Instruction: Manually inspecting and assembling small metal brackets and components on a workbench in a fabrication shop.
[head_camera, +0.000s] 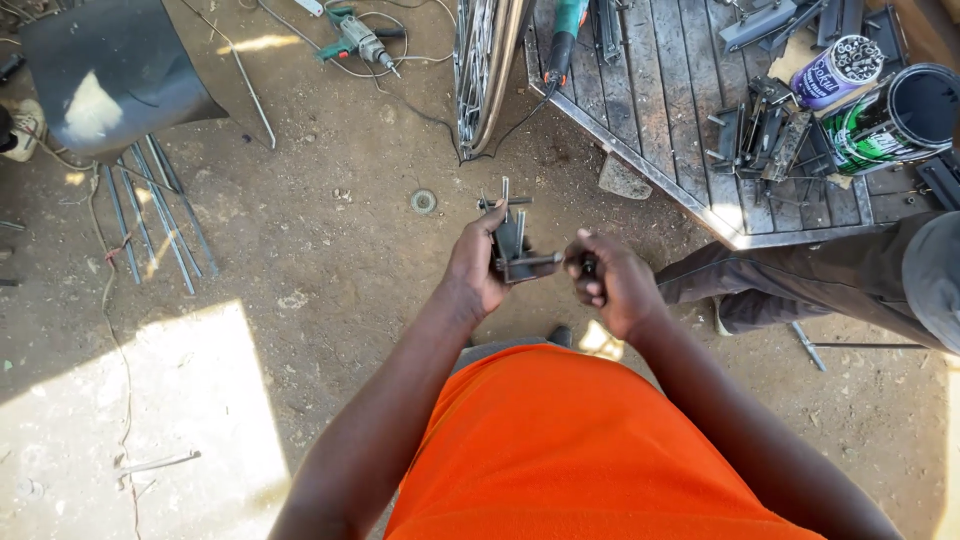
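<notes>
Steel bracket piece (512, 245) gripped in left hand (475, 270), right hand (612, 283) clenched on its bolt end (587, 266), dirt floor (330, 260) below

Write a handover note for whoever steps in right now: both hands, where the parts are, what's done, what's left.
Left hand: holds the metal bracket up in front of the body.
Right hand: closed on a small dark part at the bracket's rod end.
More brackets lie on the metal platform, beside two cans. Drill and rods on the ground.
Done: bracket picked up.
Left: cannot tell whether the part is seated.
</notes>
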